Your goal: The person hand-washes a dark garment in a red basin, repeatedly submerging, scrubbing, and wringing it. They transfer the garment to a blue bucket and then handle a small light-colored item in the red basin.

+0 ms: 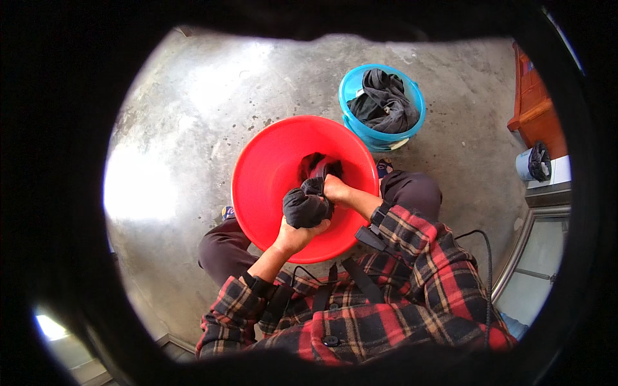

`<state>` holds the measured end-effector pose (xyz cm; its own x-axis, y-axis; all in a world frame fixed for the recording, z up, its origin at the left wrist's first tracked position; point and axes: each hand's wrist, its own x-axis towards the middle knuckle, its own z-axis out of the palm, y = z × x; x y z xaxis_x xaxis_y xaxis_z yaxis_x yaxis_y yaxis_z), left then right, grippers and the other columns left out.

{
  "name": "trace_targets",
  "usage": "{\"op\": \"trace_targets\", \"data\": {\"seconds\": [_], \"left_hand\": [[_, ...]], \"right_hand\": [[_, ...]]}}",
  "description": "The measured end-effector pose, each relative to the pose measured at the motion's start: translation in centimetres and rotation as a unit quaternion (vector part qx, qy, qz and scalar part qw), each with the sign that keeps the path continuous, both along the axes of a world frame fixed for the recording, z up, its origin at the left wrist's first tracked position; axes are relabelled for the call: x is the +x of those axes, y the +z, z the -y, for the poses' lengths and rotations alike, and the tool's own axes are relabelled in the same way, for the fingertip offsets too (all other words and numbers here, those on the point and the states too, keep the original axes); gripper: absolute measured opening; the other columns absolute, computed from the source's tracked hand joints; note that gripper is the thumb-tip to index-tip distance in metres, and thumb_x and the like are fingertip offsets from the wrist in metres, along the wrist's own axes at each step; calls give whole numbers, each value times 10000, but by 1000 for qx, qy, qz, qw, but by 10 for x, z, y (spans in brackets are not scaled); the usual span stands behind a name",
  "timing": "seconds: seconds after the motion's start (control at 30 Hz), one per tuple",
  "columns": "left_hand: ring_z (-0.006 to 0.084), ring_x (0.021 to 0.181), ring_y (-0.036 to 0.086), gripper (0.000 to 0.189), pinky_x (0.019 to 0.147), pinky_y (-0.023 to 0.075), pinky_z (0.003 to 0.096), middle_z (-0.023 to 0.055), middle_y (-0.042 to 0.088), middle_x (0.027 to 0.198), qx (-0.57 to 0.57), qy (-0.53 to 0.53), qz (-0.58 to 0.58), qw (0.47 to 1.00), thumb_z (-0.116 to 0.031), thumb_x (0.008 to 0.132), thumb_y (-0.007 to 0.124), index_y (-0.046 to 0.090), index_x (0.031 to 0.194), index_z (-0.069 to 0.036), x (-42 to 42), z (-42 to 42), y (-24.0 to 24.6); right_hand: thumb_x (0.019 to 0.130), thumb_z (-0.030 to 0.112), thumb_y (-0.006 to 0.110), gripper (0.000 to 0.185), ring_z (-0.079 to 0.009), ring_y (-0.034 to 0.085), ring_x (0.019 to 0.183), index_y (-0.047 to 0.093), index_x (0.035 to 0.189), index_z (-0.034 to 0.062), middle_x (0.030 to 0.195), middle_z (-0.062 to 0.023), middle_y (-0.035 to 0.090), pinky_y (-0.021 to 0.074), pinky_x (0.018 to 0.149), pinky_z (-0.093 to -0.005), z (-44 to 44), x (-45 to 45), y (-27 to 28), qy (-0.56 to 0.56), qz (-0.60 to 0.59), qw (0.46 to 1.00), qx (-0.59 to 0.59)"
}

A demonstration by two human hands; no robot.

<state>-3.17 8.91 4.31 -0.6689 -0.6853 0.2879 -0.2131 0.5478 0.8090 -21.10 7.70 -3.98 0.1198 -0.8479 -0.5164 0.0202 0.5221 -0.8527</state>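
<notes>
Over a large red plastic basin (270,159) between my knees, both hands grip one bunched dark cloth (305,207). My left hand (297,234) is under the thick, balled end of it, nearest to me. Farther right, my right hand (335,189) is closed around a narrower part of the same cloth. At the bottom of the basin, just beyond the hands, a black and red cloth (311,164) is partly hidden by the dark one. Some fingertips are covered by the fabric.
A blue plastic bucket (355,126) holding dark grey cloth (386,108) stands beyond the basin, to the right. Dark wet spots mark the concrete floor (241,125). At the far right are wooden furniture (543,116) and a small bin (526,165) with a black liner. A black cable runs beside my right arm.
</notes>
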Motion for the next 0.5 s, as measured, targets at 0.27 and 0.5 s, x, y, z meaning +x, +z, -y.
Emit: {"op": "trace_targets", "data": {"seconds": [0.27, 0.5], "left_hand": [[199, 995, 577, 401, 900, 467, 346, 60, 612, 1027, 429, 114, -50, 894, -217, 803, 757, 578, 1108, -28, 2, -3, -55], [225, 1046, 620, 400, 974, 487, 473, 71, 648, 1124, 648, 184, -424, 605, -383, 870, 635, 596, 1140, -90, 9, 38, -51]], "right_hand": [[833, 398, 655, 415, -217, 657, 810, 669, 1082, 66, 978, -92, 682, 541, 644, -363, 11, -9, 13, 215, -70, 964, 138], [857, 587, 620, 621, -226, 673, 848, 552, 1161, 49, 981, -117, 661, 581, 671, -382, 7, -26, 39, -157, 238, 958, 25]]}}
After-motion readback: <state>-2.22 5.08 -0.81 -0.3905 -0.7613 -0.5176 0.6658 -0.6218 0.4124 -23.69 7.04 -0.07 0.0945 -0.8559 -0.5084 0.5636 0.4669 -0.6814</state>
